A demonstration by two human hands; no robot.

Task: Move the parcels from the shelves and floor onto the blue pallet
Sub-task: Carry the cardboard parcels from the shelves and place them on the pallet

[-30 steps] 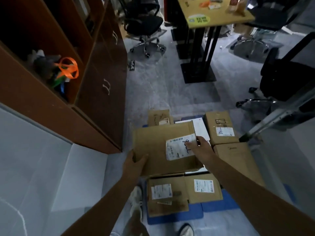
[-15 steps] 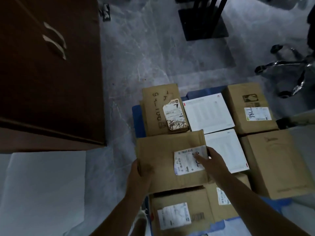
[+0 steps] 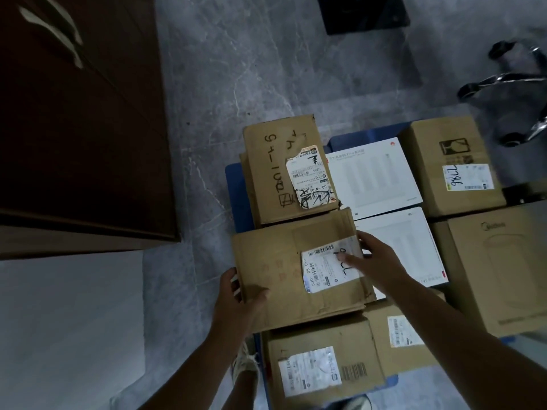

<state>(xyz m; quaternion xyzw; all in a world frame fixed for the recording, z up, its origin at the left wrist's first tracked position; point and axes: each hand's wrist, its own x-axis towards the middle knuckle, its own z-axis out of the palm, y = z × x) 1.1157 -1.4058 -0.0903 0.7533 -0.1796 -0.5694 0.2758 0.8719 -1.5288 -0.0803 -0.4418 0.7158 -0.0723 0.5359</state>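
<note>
A: Where do we have the flat parcel [image 3: 299,270] at this moment?

B: Between our two hands, low over the blue pallet [image 3: 235,199], with other cartons on every side of it. Our left hand [image 3: 236,300] is closed on its near left edge, thumb on top. Our right hand [image 3: 374,261] lies on the right edge, one finger pressing on the white label [image 3: 325,266].

A: How will it handle, in our opinion?

B: It looks thin and probably light. The cardboard is worn and creased, so we judge it somewhat soft; it may bend in the middle.

A: Then where is the best place to hold?

B: On the two opposite edges, as now, not on the label, which is slippery. Just beyond our right hand lies a white box [image 3: 399,247]; we should not push it.
</note>
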